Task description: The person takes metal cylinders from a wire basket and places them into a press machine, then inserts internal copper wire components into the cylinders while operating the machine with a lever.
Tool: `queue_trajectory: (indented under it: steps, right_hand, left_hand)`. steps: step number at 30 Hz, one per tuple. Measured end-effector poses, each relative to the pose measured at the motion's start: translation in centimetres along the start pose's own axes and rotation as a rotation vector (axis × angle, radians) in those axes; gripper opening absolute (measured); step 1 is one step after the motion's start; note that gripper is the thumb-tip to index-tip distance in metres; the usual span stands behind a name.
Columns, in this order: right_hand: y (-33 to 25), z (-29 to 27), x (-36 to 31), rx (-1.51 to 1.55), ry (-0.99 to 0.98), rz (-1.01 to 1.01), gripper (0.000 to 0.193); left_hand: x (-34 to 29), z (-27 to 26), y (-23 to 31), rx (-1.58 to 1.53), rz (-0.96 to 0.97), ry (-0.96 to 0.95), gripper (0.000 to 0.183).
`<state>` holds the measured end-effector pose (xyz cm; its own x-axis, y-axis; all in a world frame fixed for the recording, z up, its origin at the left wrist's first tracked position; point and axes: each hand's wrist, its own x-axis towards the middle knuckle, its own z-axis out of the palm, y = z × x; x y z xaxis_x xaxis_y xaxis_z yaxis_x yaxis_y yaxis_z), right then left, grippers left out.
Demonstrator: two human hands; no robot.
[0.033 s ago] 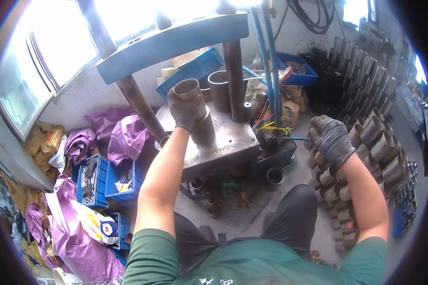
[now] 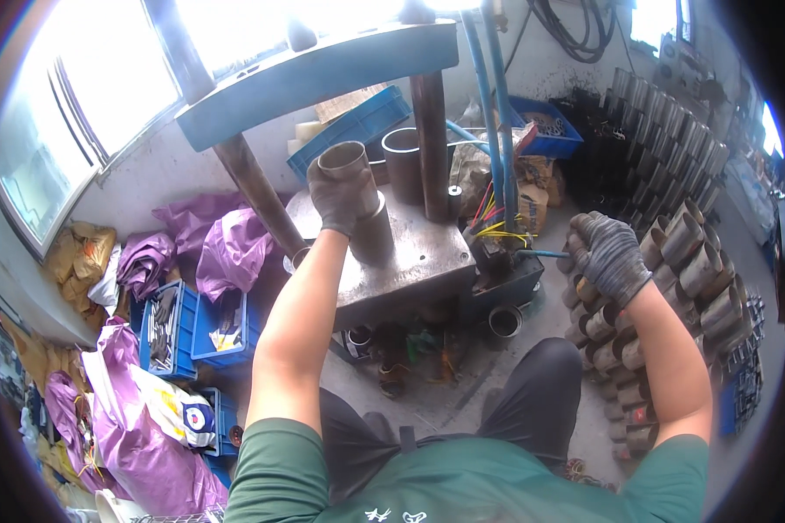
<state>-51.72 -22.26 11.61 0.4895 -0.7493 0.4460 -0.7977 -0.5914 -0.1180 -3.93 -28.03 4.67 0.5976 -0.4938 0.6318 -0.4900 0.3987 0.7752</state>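
Strong daylight enters through the window left of the blue press beam and the white-blown glazing behind it, spreading haze along the beam's top. Below the beam, the gripped metal tube looks slightly soft, the steel worktop carries a pale sheen, and its underside sinks into shadow. Fisheye distortion bends edges far out from the beam, toward a dark rim.

On the metal press bed, we see a grey cylinder standing upright, a darker tube behind it.
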Motion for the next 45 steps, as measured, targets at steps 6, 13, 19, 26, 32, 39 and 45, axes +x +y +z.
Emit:
queue_trajectory:
  steps: [6,13,19,26,32,39,45]
  right_hand:
    - [0.0,-0.1,-0.8,-0.095,-0.044,-0.002,0.029]
    - [-1.1,0.8,-1.4,-0.159,-0.001,-0.158,0.027]
    - [-6.6,-0.1,-3.7,0.015,-0.074,-0.443,0.033]
    - [-14.9,9.7,-1.7,0.860,-0.304,-0.258,0.026]
    - [-16.9,22.2,-4.0,1.233,-0.433,0.061,0.019]
    - [-17.3,20.2,-4.1,1.357,-0.524,0.087,0.018]
    - [-17.2,20.1,-4.6,1.554,-0.415,0.117,0.018]
  left_hand:
    - [-0.6,1.5,3.5,0.226,0.127,-0.237,0.074]
    - [-0.2,-1.4,6.5,-0.481,-0.061,-0.266,0.048]
    - [-11.2,-6.5,6.8,-1.201,-0.507,-0.223,0.081]
    - [-18.8,-10.3,2.1,-1.749,-0.853,-0.140,0.085]
    - [-19.5,-11.8,1.8,-1.562,-0.919,-0.268,0.100]
    - [-20.5,-13.2,1.8,-1.640,-0.970,-0.370,0.110]
    - [-20.5,-12.5,2.5,-1.414,-0.922,-0.417,0.109]
